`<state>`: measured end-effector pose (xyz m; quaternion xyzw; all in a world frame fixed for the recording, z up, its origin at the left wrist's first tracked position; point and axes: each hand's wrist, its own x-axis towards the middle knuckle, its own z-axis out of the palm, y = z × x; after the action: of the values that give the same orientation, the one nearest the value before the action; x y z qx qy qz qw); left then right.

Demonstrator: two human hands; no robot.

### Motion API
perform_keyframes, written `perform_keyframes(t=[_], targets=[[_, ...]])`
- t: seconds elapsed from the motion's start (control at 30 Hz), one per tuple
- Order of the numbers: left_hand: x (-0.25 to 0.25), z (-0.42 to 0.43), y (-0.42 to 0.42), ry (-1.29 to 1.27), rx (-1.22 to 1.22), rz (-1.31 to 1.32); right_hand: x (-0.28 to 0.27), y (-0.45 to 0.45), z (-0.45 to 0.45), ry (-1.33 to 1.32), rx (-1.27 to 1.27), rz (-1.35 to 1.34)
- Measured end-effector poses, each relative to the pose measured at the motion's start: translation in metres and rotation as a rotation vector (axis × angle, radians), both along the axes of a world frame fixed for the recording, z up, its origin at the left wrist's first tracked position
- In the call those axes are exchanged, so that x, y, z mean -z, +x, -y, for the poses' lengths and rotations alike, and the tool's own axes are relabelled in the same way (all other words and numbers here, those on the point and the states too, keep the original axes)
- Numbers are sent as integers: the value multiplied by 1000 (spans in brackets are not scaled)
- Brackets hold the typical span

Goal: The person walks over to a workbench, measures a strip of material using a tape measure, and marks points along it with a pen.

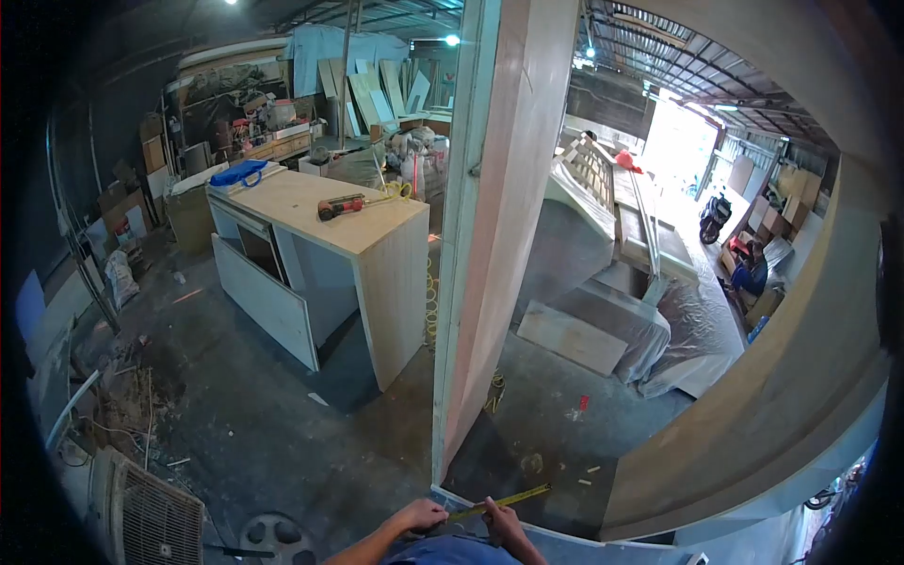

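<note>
Near the bottom edge, a yellow tape measure (523, 495) has its blade drawn out, slanting up to the right with the end free. My left hand (417, 516) is closed, pinching the blade's left part. Just right of it, my right hand (504, 524) grips the same blade with bent fingers. Whether a tape case sits in either palm is hidden. Both hands are close to the bottom edge of a tall wooden panel frame (490, 235), whose upright rises in front of me.
A wooden cabinet (311, 207) with a red-and-black power tool (341, 206) on top stands left of the upright. Plastic-wrapped furniture (697, 330) lies to the right, near a seated person (750, 273) in blue. A metal grille (155, 513) is at lower left.
</note>
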<state>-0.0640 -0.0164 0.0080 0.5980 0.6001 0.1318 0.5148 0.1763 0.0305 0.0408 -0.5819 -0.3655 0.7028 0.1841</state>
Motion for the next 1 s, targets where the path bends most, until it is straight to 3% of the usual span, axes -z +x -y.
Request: perform_keyframes(t=[0.17, 0.43, 0.87, 1.0], targets=[[4, 5, 5, 57, -61, -60, 47, 11, -12, 55, -74, -26], [-46, -17, 4, 115, -39, -28, 17, 17, -15, 135, -77, -59], [-25, -18, 7, 158, 18, -20, 14, 19, -2, 128, -12, -14], [-28, -16, 4, 127, 7, -43, -13, 11, 1, 96, -12, -51]])
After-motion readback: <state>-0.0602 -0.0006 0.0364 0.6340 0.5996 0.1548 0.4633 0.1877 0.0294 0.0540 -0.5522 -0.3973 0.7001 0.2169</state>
